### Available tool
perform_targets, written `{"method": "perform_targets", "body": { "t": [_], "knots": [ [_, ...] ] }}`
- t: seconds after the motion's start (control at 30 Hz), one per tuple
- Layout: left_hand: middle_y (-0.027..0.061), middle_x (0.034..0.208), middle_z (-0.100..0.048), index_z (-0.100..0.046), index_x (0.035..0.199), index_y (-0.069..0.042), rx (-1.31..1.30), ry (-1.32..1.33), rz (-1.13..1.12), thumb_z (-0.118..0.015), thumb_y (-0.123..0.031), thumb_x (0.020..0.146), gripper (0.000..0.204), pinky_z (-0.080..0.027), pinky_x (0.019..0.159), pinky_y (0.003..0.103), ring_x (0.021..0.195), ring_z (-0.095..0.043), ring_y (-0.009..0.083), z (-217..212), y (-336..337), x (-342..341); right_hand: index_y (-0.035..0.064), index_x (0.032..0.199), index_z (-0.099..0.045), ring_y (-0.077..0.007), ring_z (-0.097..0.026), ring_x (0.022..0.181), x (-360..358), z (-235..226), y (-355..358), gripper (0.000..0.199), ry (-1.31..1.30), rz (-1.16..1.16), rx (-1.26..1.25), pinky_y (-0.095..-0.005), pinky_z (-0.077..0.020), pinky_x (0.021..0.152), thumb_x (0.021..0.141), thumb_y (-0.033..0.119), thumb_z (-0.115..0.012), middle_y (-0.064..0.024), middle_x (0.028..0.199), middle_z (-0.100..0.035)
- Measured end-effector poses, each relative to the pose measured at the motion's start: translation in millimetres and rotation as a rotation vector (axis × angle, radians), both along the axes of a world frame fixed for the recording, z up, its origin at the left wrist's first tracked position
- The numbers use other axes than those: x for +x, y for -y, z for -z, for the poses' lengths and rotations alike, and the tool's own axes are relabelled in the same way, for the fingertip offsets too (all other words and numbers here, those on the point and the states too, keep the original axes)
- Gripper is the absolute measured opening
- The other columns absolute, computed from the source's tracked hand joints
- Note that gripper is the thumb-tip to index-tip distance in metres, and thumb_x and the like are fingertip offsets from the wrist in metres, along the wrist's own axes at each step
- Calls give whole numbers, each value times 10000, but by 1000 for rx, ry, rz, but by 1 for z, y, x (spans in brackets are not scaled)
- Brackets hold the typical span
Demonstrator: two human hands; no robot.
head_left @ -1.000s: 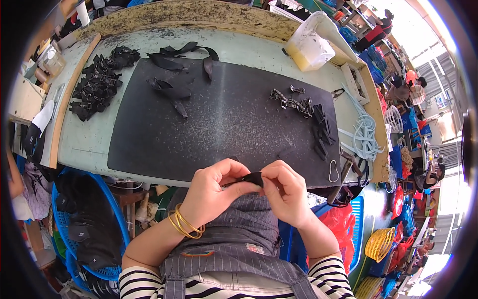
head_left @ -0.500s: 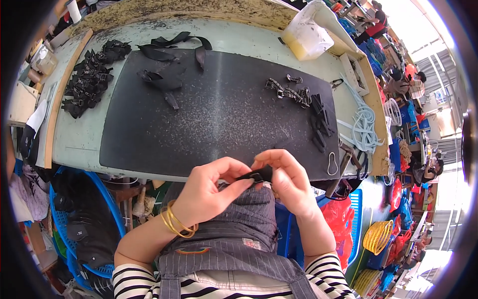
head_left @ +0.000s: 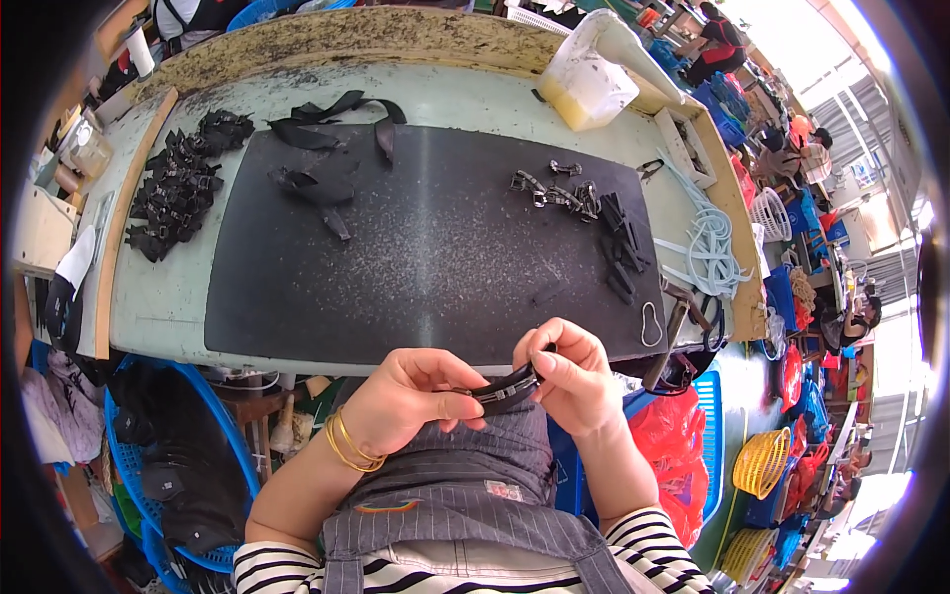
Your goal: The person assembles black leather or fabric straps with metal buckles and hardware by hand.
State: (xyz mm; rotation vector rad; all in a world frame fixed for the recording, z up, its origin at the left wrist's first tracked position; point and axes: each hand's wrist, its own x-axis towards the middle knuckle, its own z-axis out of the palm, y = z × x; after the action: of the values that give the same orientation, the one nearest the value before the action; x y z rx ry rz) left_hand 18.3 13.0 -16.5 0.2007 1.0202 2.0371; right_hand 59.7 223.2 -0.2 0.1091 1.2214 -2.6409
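A short black strap [head_left: 506, 390] with a silver metal buckle on it is stretched between my two hands, just off the table's near edge. My left hand [head_left: 432, 388], with gold bangles at the wrist, pinches its left end. The fingers and thumb of my right hand [head_left: 568, 372] close on the other end. On the dark mat [head_left: 435, 267] lie several metal buckles [head_left: 562, 196] at the right, next to a bunch of black strap pieces [head_left: 618, 243]. Finished-looking black straps with buckles [head_left: 176, 188] are heaped at the table's left.
Loose black fabric strips [head_left: 317, 188] lie at the mat's far left. A cut-open plastic jug [head_left: 592, 84] stands at the back right, with pale blue cord [head_left: 714, 252] coiled below it. Blue baskets [head_left: 237, 436] flank my lap, and people work beyond at the right.
Both hands have moved slightly apart and down, and the strap is now turned so that its buckle shows. The view has shifted a little, while the things on the table stay put.
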Motion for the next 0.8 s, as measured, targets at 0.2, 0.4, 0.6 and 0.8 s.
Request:
{"method": "perform_targets", "body": {
  "t": [0.2, 0.4, 0.6, 0.8],
  "knots": [
    [70, 862, -649, -582, 941, -34, 50, 267, -138, -673, 63, 763, 222, -479, 588, 192, 735, -634, 114, -1, -9, 2, -46, 988, -595, -150, -595, 825, 31, 14, -7, 144, -155, 180, 295, -262, -525, 705, 845, -49, -577, -115, 969, -596],
    [68, 869, -655, -561, 902, -73, -88, 308, -398, -648, 56, 786, 194, -532, 658, 164, 758, -639, 102, 3, -17, -2, -32, 978, -619, -158, -612, 808, 31, 12, 5, 159, -278, 367, 795, -251, -515, 684, 823, -61, -601, -128, 955, -609],
    [79, 949, -633, -507, 1098, -50, 56, 291, -485, -502, 50, 874, 246, -514, 518, 170, 910, -631, 185, -18, -13, -11, 28, 939, -642, -276, -573, 897, -35, 19, -49, 228, -684, 356, 1816, -336, -494, 762, 720, 69, -692, -98, 950, -612],
    [130, 950, -645, -458, 1127, -45, -204, -124, -541, -568, 47, 845, 316, -513, 494, 189, 810, -659, 185, -19, -11, -9, -8, 888, -556, -261, -583, 823, -52, 25, -57, 134, -702, 213, 1860, -320, -497, 730, 764, -12, -606, -121, 880, -605]
  ]
}}
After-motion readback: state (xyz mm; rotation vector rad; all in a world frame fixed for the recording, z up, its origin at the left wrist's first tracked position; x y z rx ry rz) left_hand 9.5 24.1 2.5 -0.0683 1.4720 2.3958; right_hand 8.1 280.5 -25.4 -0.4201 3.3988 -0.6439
